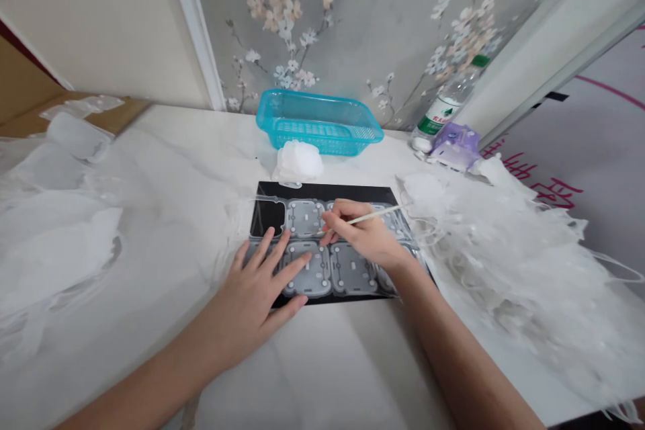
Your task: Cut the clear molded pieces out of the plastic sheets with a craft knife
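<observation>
A translucent sheet of rounded-square pieces (306,275) lies on a black board (327,189) in front of me. My left hand (265,275) rests flat on the sheet's left side with its fingers spread. My right hand (357,232) pinches a thin pale stick (375,214) like a pen. The stick's tip is close to the sheet near the upper-left pieces; whether it touches cannot be made out. At the upper left, one opening in the sheet shows bare black board. My right hand and wrist hide several of the right-hand pieces.
A small stack of white pieces (298,161) sits behind the board, before a blue plastic basket (320,124). A water bottle (443,111) and purple packet (456,146) stand back right. Translucent sheet scraps (524,269) heap up on the right; more white sheets (55,242) lie left.
</observation>
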Demonstrator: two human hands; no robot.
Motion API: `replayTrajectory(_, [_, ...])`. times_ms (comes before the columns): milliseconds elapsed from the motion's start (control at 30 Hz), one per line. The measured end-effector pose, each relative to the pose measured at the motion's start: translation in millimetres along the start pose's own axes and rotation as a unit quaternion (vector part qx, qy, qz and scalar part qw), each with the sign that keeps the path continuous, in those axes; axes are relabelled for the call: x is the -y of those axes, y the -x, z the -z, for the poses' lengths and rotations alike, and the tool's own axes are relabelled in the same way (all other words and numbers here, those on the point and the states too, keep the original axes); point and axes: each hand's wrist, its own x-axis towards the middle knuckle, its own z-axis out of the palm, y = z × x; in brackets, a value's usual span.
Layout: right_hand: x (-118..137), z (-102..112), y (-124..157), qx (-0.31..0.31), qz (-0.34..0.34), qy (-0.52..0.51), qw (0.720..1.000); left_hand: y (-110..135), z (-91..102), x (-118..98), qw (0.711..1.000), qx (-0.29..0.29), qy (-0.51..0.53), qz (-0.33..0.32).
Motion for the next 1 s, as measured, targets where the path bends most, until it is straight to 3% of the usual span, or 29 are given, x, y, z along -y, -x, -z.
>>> replayTrajectory(200, [3.2, 15.5, 2.1, 0.008, 0.010, 0.065, 0.998, 0.9, 1.0, -0.4, 1.000, 0.007, -0.001, -0.003])
replayTrajectory(333, [-0.1, 17.4, 1.9, 0.000, 0.006, 0.050, 0.999, -0.1, 1.3, 0.2, 1.000, 0.008, 0.000, -0.007])
replayTrajectory(667, [-8.3, -12.1, -0.7, -0.017, -0.021, -0.067, 0.997, 0.0, 0.9, 0.2, 1.000, 0.006, 0.006, -0.004])
replayTrajectory(900, [-0.5, 11.6, 1.7, -0.015, 0.023, 0.063, 0.998, -1.1, 2.8, 0.3, 1.000, 0.012, 0.001, -0.008])
replayTrajectory(1000, [1.0, 12.6, 2.7, -0.022, 0.023, 0.077, 0.996, -0.9, 3.1, 0.4, 1.000, 0.017, -0.004, -0.008])
